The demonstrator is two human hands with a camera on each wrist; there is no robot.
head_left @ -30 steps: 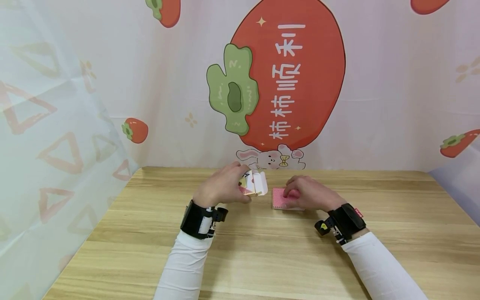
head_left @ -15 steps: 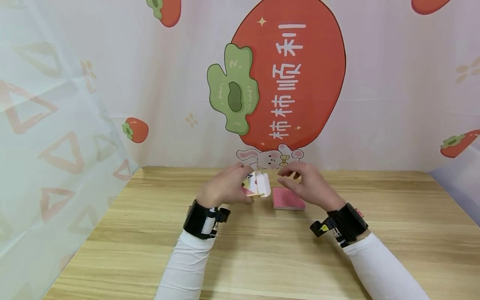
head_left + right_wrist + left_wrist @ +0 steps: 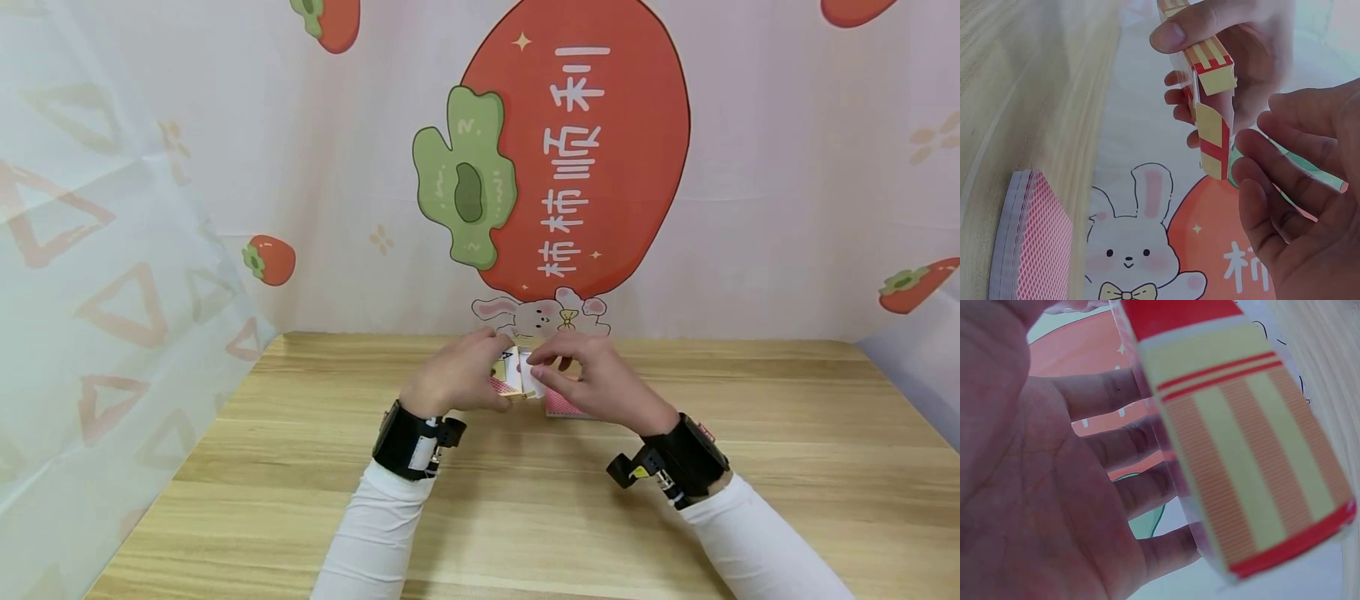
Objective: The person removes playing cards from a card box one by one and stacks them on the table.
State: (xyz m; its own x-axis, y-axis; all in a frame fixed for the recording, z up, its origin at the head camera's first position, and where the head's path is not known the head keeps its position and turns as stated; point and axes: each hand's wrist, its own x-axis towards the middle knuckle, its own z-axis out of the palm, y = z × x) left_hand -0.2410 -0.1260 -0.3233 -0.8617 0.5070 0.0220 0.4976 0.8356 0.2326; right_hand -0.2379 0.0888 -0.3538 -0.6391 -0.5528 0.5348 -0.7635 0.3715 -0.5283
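Note:
My left hand grips a playing-card box between thumb and fingers above the table. In the left wrist view the box's side shows red, cream and orange stripes. The box is open at its right end; the right wrist view shows a cream-and-red end flap standing out from it. My right hand hovers beside that end, its bent fingertips right at the flap and nothing between them. Below it, a deck of cards with red patterned backs lies on the table, partly hidden by that hand.
The wooden table reaches back to a printed cloth with a large persimmon and a rabbit. Another cloth hangs along the left. Each wrist wears a black strap with a small camera.
My right hand has lifted off the card deck and moved left to the box's open end. My left hand and the box have shifted slightly right. The deck stays in place.

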